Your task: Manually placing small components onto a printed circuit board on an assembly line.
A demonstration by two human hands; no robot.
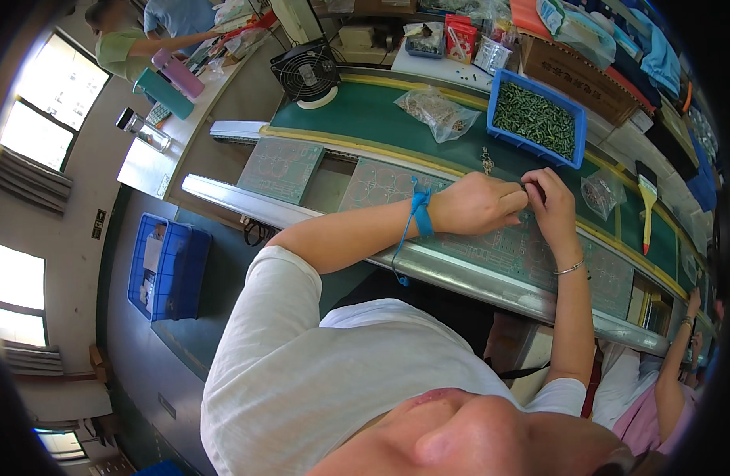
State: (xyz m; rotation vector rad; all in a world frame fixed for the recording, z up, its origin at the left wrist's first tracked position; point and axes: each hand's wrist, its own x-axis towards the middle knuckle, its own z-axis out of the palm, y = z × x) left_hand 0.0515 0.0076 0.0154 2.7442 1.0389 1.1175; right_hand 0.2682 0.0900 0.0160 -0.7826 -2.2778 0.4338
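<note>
Green circuit board [531, 254] lies on the conveyor rail [317, 220], under both hands. Left hand [480, 204] and right hand [553, 208] pinch together on a tiny dark part (too small to identify). Two further boards [281, 166] wait upstream; blue bin of green parts [537, 119] remains well stocked.

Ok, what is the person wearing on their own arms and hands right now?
Both hands are bare, no gloves. The left hand has a blue strap around its wrist, with a thin blue coiled cord hanging from it. The right hand has a slim silver bracelet on its wrist. Short white sleeves end at the upper arms, leaving both forearms uncovered.
</note>
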